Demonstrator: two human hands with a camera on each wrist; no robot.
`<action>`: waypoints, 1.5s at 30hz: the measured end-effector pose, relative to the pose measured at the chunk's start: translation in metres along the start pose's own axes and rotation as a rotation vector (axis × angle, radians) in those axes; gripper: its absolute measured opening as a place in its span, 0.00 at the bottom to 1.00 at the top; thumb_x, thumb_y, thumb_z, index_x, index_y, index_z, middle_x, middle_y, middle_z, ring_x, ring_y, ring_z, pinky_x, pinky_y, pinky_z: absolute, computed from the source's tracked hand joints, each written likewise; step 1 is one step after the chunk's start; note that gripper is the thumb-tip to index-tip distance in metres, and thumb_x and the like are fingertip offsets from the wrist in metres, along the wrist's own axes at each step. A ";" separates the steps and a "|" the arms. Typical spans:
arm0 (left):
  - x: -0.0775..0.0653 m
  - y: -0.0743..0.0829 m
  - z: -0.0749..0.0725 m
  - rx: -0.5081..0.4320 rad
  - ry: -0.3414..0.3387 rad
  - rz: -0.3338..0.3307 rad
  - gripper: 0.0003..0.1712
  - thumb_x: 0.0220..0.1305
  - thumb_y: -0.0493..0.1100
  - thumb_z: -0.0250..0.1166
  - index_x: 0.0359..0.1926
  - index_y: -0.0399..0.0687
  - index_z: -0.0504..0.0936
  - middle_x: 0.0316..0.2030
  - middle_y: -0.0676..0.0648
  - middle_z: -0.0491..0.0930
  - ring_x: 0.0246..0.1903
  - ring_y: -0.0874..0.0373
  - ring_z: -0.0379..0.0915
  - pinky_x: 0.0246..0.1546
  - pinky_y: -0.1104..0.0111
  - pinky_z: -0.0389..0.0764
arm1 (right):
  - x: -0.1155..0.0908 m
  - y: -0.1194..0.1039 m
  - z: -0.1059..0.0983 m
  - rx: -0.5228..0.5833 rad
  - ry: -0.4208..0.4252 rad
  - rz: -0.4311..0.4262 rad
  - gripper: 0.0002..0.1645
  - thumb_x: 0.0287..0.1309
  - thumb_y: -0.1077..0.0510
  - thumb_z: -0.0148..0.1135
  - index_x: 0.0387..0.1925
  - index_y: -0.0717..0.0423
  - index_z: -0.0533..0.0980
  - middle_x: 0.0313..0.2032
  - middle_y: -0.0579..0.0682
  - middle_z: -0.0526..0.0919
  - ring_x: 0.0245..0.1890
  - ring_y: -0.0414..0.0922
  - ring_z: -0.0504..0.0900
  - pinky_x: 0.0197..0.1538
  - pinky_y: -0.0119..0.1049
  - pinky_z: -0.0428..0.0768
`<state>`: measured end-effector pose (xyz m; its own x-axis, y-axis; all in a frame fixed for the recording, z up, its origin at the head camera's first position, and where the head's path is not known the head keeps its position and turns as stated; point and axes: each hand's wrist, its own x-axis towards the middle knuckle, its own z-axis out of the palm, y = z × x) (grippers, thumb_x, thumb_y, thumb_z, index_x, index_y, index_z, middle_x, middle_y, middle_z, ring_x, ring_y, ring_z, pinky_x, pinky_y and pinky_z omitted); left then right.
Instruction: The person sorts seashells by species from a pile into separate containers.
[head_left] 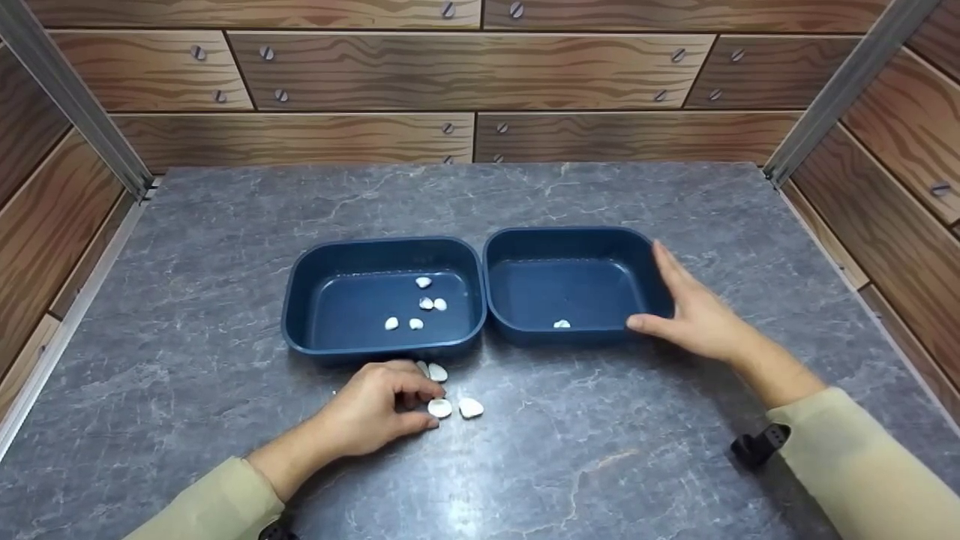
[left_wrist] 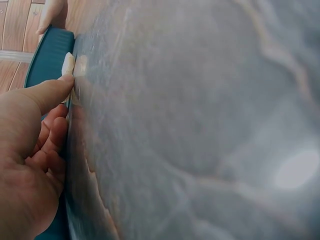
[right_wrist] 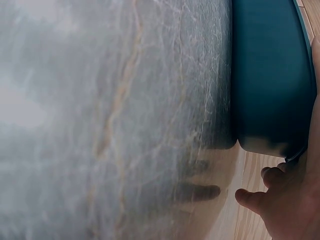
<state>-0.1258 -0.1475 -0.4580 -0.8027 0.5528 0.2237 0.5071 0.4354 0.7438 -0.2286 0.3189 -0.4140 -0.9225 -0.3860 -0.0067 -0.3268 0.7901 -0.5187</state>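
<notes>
My left hand is low over the table, thumb and index fingertip on either side of a small white shell. Another white shell lies just to its right, and a further shell sits behind the fingers, by the left tub. In the left wrist view, the thumb tip overlaps a pale shell. My right hand rests at the right end of the right dark-blue tub, its thumb at the near rim and its straight fingers along the side.
The left dark-blue tub stands against the right one and holds several white shells. One shell lies near the front wall inside the right tub. Wood-patterned panels enclose the grey marbled table at the back and sides.
</notes>
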 end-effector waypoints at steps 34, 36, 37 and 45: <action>-0.001 0.000 0.001 -0.007 0.003 -0.008 0.12 0.57 0.35 0.80 0.42 0.50 0.92 0.33 0.53 0.82 0.33 0.61 0.77 0.34 0.70 0.80 | -0.002 -0.001 0.002 -0.005 0.007 0.017 0.73 0.63 0.37 0.74 0.86 0.54 0.33 0.84 0.66 0.38 0.81 0.69 0.44 0.77 0.71 0.49; -0.001 -0.001 0.001 -0.007 0.005 -0.005 0.12 0.57 0.34 0.80 0.42 0.50 0.92 0.33 0.53 0.82 0.32 0.61 0.77 0.34 0.70 0.80 | -0.001 -0.001 0.002 -0.005 0.002 0.020 0.74 0.63 0.37 0.74 0.86 0.53 0.32 0.84 0.66 0.38 0.81 0.70 0.44 0.77 0.71 0.49; -0.001 -0.001 0.001 -0.009 0.006 -0.003 0.12 0.57 0.34 0.80 0.42 0.50 0.92 0.33 0.53 0.82 0.32 0.61 0.77 0.33 0.70 0.80 | -0.001 -0.001 0.002 -0.006 0.002 0.019 0.73 0.63 0.37 0.73 0.86 0.53 0.32 0.84 0.66 0.38 0.81 0.70 0.44 0.77 0.71 0.49; -0.002 -0.001 0.001 -0.027 0.017 0.009 0.12 0.56 0.33 0.80 0.41 0.50 0.92 0.33 0.53 0.82 0.32 0.59 0.77 0.33 0.70 0.80 | -0.001 -0.001 0.001 -0.019 0.002 0.016 0.72 0.64 0.37 0.72 0.86 0.55 0.33 0.84 0.66 0.38 0.81 0.69 0.43 0.77 0.70 0.48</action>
<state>-0.1245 -0.1479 -0.4595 -0.8034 0.5444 0.2411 0.5059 0.4108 0.7585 -0.2273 0.3182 -0.4140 -0.9280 -0.3724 -0.0128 -0.3161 0.8051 -0.5019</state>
